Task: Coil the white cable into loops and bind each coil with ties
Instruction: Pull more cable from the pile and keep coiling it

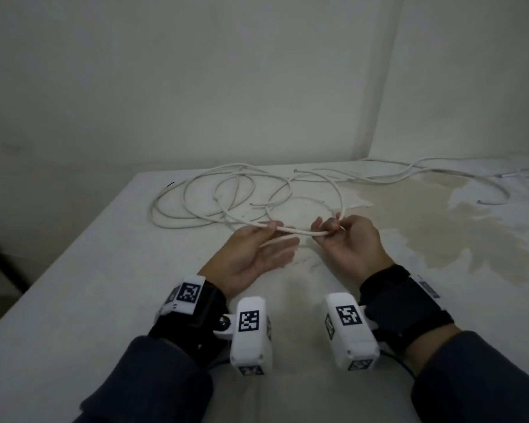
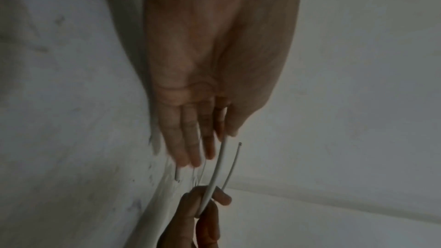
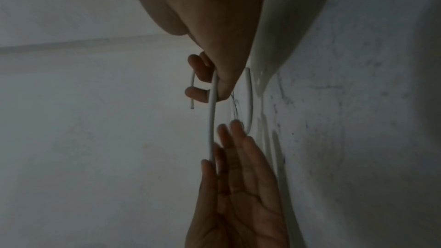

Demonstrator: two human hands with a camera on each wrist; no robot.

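Your right hand pinches the white cable near its free end, fingers curled so the tip pokes out past them, which likely anchors the start of a loop. Your left hand lies palm-up with fingers straight, thumb pressing the cable against the forefinger, probably so it can slide through as you gather. The rest sprawls in loose curves on the table beyond, uncoiled; no ties are visible.
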